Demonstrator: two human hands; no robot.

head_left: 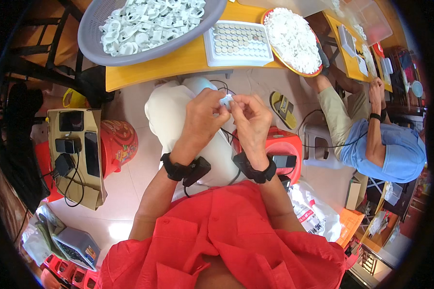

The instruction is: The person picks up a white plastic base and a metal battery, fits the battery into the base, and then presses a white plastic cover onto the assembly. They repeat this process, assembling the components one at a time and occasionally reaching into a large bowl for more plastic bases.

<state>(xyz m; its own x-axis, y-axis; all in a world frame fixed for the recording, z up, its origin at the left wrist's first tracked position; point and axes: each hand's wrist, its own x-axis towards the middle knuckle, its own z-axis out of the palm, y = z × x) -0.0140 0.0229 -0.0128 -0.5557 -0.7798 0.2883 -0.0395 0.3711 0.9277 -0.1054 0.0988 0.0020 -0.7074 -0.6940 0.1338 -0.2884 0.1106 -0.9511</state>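
Observation:
Over my lap, both hands meet around a small white plastic part [226,100]. My left hand [202,118] pinches it from one side, thumb and fingers pressed together. From the other side my right hand [251,117] closes thumb and forefinger on its edge. Fingers cover much of the part, so its full shape cannot be made out. Beyond my hands, a white tray [238,59] with rows of round pieces lies on the yellow table [144,77]. A grey basin [89,36] heaped with white plastic parts [152,24] stands to its left.
A red-rimmed round tray [309,74] of small white pieces stands at the table's right. Another person [383,149] in blue sits at a table on the right. A slipper [283,110], a red stool [284,139] and a cardboard box [77,190] with phones are around me.

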